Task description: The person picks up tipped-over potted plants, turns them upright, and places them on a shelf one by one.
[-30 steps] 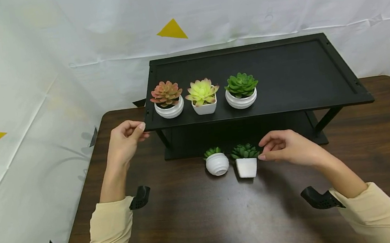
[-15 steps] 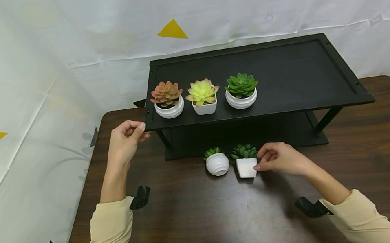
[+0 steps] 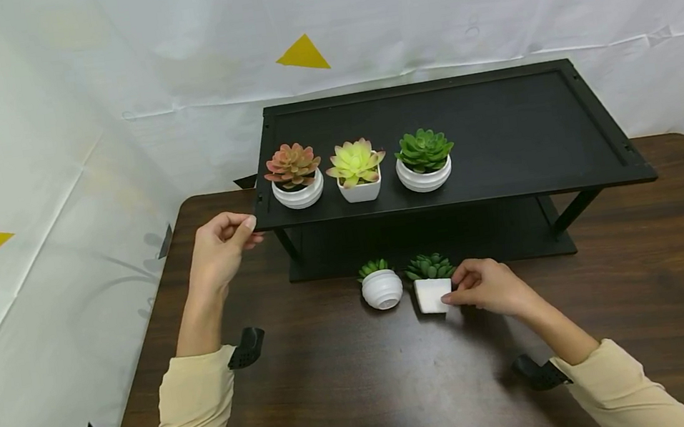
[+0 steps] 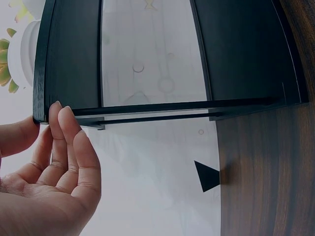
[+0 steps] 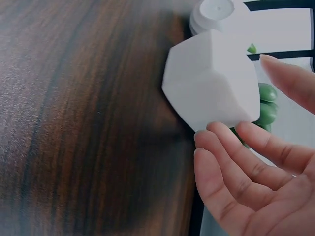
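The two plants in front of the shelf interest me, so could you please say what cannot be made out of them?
Right wrist view: most dark green leaves, hidden behind their square white pot.
Right wrist view: part of the round white pot, cut off by the picture's top edge.
Head view: the square white pot's lower right edge, partly covered by the right hand.

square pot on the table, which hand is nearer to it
Right. The right hand is close at the right side of the square pot; the left hand is farther off to the left, pinching the near left corner of the shelf.
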Tool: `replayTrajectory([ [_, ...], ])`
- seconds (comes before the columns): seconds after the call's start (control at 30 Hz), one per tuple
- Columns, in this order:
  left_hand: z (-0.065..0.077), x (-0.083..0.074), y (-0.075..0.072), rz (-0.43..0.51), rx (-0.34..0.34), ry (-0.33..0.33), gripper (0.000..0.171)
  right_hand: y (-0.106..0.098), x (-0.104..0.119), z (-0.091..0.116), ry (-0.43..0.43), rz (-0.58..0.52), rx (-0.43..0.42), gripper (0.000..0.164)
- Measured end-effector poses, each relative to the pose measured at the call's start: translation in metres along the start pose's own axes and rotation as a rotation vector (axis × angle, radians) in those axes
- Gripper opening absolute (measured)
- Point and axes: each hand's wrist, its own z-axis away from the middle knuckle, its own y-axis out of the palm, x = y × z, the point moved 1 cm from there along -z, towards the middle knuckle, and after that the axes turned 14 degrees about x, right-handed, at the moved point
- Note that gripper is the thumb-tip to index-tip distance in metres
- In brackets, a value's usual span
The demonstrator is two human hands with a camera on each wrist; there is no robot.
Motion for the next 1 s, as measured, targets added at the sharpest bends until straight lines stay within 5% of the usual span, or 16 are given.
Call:
replayTrajectory([
  [0.67,-0.0001,0.0007,-0.0006,-0.003,0.001,0.002,0.021,0.0094,-0.0044,-0.0097,0.1,0.052,-0.058,0.045],
  [1.0,-0.0004,0.0009,-0.0004,0.008,0.004,0.007,0.02,0.0059,-0.0068,-0.0085,0.029,0.084,-0.047,0.043],
])
